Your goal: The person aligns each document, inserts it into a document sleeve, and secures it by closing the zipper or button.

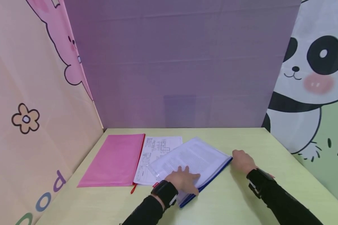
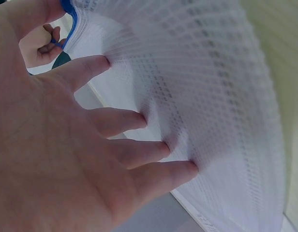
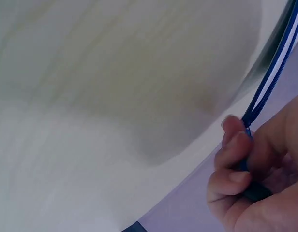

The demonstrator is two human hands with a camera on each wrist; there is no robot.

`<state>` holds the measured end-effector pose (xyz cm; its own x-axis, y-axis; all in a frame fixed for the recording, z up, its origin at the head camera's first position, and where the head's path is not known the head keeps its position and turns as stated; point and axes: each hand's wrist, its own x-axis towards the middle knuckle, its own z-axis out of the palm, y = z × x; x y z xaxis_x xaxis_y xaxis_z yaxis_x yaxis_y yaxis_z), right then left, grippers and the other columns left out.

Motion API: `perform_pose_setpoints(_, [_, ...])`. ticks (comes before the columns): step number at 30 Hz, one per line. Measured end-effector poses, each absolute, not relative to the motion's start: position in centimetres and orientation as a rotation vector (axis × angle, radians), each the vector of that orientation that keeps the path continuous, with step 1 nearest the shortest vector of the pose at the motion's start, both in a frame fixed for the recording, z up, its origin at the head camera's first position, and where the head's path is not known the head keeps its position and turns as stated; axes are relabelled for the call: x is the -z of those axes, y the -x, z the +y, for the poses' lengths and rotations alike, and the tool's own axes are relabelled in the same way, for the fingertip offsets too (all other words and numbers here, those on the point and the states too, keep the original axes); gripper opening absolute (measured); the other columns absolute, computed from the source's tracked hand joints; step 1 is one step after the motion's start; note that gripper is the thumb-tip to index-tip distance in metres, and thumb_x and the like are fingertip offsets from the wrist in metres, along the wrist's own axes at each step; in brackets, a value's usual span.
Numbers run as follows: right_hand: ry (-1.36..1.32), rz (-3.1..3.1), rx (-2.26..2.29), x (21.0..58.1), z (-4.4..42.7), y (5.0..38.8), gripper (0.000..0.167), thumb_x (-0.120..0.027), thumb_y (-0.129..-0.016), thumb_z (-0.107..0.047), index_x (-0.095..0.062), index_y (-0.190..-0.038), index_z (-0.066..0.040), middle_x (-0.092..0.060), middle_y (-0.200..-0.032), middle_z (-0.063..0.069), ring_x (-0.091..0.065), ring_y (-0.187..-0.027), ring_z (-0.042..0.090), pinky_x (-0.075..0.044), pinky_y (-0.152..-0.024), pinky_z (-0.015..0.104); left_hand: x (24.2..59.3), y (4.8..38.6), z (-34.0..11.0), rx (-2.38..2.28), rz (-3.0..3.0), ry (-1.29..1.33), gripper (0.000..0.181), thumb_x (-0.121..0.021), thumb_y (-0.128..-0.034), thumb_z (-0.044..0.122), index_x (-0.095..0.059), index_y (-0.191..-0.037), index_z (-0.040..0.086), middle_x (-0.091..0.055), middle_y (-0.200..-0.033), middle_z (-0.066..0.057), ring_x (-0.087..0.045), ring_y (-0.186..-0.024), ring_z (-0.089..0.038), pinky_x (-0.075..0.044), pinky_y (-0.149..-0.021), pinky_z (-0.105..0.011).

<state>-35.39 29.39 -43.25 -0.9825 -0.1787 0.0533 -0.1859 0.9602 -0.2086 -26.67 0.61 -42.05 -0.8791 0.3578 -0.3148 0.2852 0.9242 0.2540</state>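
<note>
A clear mesh folder (image 1: 197, 153) with printed papers inside lies at an angle, its blue zip edge (image 1: 214, 178) facing the lower right. My left hand (image 1: 183, 181) rests on it near the lower corner; in the left wrist view, spread fingertips of the left hand (image 2: 91, 145) press into the white mesh (image 2: 212, 87), and the thumb lies by the blue edge. At the folder's right corner is my right hand (image 1: 243, 161). The right wrist view has curled fingers of the right hand (image 3: 265, 179) pinching a dark pull at the end of the blue zip (image 3: 267, 92).
A pink folder (image 1: 112, 161) with a red zip edge lies on the left of the pale table (image 1: 214, 212). Between it and the mesh folder is a white sheet (image 1: 146, 162) with printed drawings, partly under the mesh folder. A purple cloth (image 1: 180, 62) hangs behind.
</note>
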Motion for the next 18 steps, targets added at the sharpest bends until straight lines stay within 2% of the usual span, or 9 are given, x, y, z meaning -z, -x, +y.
perform_pose_setpoints(6, [-0.228,-3.151,-0.413,43.4,29.7,35.4,0.027,-0.044,-0.094,-0.016,-0.058,-0.095,0.007,-0.056,-0.084,0.015,-0.05,-0.071,0.028,-0.043,-0.064,0.042,42.0,26.6,0.7,-0.271,2.726,-0.478,0.07,-0.071,-0.0847,0.055,-0.047,-0.15,0.048,-0.027,-0.166,-0.009,-0.018,-0.153,-0.039,-0.024,-0.117,-0.062])
perform_pose_setpoints(11, [-0.284,-3.173,-0.323,43.9,29.9,35.6,0.02,-0.048,-0.095,-0.016,-0.058,-0.091,0.001,-0.054,-0.081,0.012,-0.051,-0.071,0.028,-0.044,-0.063,0.043,41.9,26.6,0.7,-0.264,2.728,-0.468,0.07,-0.071,-0.0848,0.055,-0.047,-0.15,0.048,-0.027,-0.166,-0.009,-0.018,-0.153,-0.039,-0.024,-0.117,-0.062])
perform_pose_setpoints(18, [-0.324,-3.176,-0.254,44.6,30.0,35.6,0.02,-0.05,-0.097,-0.017,-0.059,-0.092,0.0,-0.054,-0.08,0.009,-0.05,-0.071,0.026,-0.043,-0.063,0.042,42.0,26.5,0.9,-0.27,2.725,-0.47,0.069,-0.071,-0.0849,0.055,-0.047,-0.15,0.048,-0.027,-0.166,-0.009,-0.018,-0.153,-0.038,-0.023,-0.118,-0.061])
